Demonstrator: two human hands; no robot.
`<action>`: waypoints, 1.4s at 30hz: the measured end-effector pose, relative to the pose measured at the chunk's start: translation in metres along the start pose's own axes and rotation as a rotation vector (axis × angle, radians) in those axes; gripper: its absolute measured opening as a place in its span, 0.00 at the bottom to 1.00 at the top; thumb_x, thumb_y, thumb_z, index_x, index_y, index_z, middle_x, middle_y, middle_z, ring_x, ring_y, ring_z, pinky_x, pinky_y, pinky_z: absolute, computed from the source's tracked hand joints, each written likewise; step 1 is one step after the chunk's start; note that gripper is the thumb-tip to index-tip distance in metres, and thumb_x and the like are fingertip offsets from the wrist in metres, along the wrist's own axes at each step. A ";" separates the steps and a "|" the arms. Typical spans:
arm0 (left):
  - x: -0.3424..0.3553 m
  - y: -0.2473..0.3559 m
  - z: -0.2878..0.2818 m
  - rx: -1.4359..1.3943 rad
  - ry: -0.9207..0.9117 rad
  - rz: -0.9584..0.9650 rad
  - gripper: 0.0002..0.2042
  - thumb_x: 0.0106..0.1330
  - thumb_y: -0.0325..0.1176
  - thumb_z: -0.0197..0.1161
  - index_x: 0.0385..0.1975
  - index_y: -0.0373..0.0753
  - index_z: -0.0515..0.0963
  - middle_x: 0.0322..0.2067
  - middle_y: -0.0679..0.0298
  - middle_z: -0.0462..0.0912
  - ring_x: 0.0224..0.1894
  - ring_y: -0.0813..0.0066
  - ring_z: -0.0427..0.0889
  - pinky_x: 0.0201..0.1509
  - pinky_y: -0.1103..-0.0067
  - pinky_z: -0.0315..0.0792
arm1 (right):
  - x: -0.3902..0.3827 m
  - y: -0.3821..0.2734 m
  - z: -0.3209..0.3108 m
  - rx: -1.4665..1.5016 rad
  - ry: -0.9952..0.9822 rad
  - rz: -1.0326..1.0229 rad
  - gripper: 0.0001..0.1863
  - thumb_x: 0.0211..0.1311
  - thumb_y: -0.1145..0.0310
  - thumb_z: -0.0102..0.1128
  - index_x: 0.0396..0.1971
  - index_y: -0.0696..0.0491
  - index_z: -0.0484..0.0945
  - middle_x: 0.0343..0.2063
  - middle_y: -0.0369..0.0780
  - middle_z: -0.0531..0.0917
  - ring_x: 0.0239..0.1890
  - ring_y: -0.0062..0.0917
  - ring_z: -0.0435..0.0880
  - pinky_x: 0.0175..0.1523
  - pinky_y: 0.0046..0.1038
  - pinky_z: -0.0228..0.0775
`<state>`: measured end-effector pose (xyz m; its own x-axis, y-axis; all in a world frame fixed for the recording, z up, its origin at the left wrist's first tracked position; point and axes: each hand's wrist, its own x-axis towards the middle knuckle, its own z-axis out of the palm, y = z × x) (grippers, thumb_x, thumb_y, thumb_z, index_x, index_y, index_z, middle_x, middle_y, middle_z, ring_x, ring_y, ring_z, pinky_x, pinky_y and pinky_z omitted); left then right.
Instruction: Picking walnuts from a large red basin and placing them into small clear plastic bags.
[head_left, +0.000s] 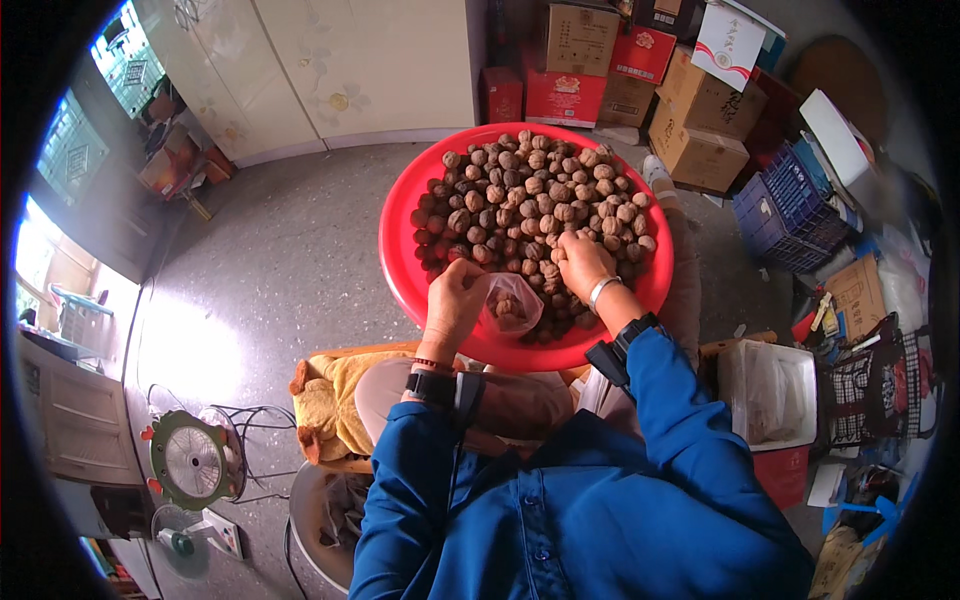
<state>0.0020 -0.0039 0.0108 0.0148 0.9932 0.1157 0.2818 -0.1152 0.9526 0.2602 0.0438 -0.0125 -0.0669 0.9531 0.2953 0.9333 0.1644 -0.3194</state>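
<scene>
A large red plastic basin (404, 277) heaped with brown walnuts (515, 195) rests in front of me, over my legs. At its near left part, my left hand (450, 300) is closed on the top edge of a thin clear plastic bag (513, 305), which has some walnuts inside. My right hand (585, 262), with a silver bangle on the wrist, reaches into the pile just right of the bag, its fingers curled on a walnut.
Stacked cardboard boxes (700, 100) stand behind the basin, beside a blue crate (790, 205). A white foam box (770, 395) is at my right. At my left are a yellow cushion (335, 405), a green fan (190, 458), cables and a metal bowl (305, 520). A cabinet (370, 70) lines the back.
</scene>
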 end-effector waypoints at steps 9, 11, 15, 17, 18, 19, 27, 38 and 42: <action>0.003 -0.009 0.002 0.057 0.027 0.036 0.07 0.64 0.31 0.67 0.34 0.33 0.81 0.27 0.55 0.85 0.30 0.68 0.85 0.37 0.74 0.78 | -0.024 -0.045 -0.043 0.589 0.087 0.034 0.15 0.54 0.72 0.74 0.39 0.56 0.79 0.30 0.42 0.83 0.30 0.31 0.84 0.36 0.32 0.78; 0.003 -0.008 0.002 0.065 0.023 0.035 0.07 0.64 0.31 0.67 0.34 0.33 0.81 0.27 0.55 0.85 0.30 0.68 0.85 0.37 0.74 0.78 | -0.031 -0.064 -0.058 0.699 0.087 -0.022 0.14 0.56 0.71 0.74 0.40 0.56 0.79 0.30 0.41 0.84 0.30 0.28 0.85 0.36 0.30 0.78; 0.003 -0.009 0.001 0.062 0.021 0.017 0.06 0.64 0.30 0.67 0.34 0.33 0.81 0.27 0.56 0.86 0.30 0.68 0.85 0.37 0.74 0.78 | -0.034 -0.065 -0.056 0.715 -0.069 -0.064 0.15 0.58 0.69 0.74 0.42 0.57 0.80 0.32 0.41 0.85 0.30 0.26 0.86 0.36 0.28 0.78; 0.004 -0.012 0.001 0.062 0.021 0.011 0.06 0.64 0.30 0.67 0.34 0.33 0.81 0.27 0.56 0.86 0.30 0.68 0.85 0.37 0.74 0.78 | -0.032 -0.058 -0.054 0.670 -0.049 -0.015 0.15 0.59 0.68 0.74 0.42 0.57 0.80 0.33 0.42 0.85 0.31 0.28 0.86 0.37 0.30 0.78; 0.005 -0.014 0.001 0.060 0.021 0.003 0.06 0.64 0.30 0.67 0.34 0.34 0.81 0.27 0.56 0.86 0.30 0.68 0.85 0.37 0.74 0.78 | -0.030 -0.053 -0.052 0.625 -0.030 0.035 0.15 0.59 0.68 0.73 0.42 0.57 0.80 0.33 0.43 0.85 0.32 0.30 0.86 0.38 0.31 0.78; 0.005 -0.013 0.002 0.059 0.019 0.005 0.06 0.64 0.30 0.67 0.34 0.34 0.81 0.27 0.56 0.86 0.30 0.68 0.85 0.37 0.74 0.78 | -0.029 -0.045 -0.047 0.623 -0.028 0.036 0.15 0.59 0.68 0.73 0.42 0.57 0.80 0.33 0.43 0.85 0.32 0.30 0.86 0.38 0.31 0.78; 0.003 -0.013 0.001 0.066 0.029 0.038 0.06 0.65 0.30 0.67 0.35 0.34 0.81 0.28 0.56 0.86 0.31 0.67 0.86 0.38 0.74 0.79 | -0.024 -0.012 -0.019 0.158 -0.133 0.041 0.12 0.57 0.70 0.70 0.40 0.52 0.79 0.42 0.46 0.84 0.47 0.46 0.83 0.51 0.44 0.76; 0.003 -0.011 0.004 0.055 0.021 0.032 0.06 0.64 0.30 0.67 0.34 0.34 0.81 0.27 0.56 0.86 0.30 0.69 0.85 0.38 0.74 0.78 | -0.016 0.005 0.020 -0.029 -0.349 0.020 0.11 0.62 0.66 0.60 0.44 0.50 0.80 0.41 0.49 0.86 0.51 0.48 0.83 0.53 0.46 0.75; 0.003 -0.010 0.004 0.057 0.016 0.039 0.06 0.64 0.30 0.67 0.34 0.34 0.81 0.27 0.57 0.86 0.30 0.70 0.85 0.38 0.75 0.78 | -0.016 0.005 0.025 -0.046 -0.256 0.007 0.07 0.62 0.67 0.58 0.38 0.53 0.75 0.36 0.51 0.85 0.44 0.51 0.84 0.46 0.49 0.75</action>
<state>0.0030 0.0000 0.0007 0.0112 0.9875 0.1571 0.3356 -0.1517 0.9297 0.2575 0.0357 -0.0413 -0.1418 0.9885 0.0535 0.9487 0.1511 -0.2779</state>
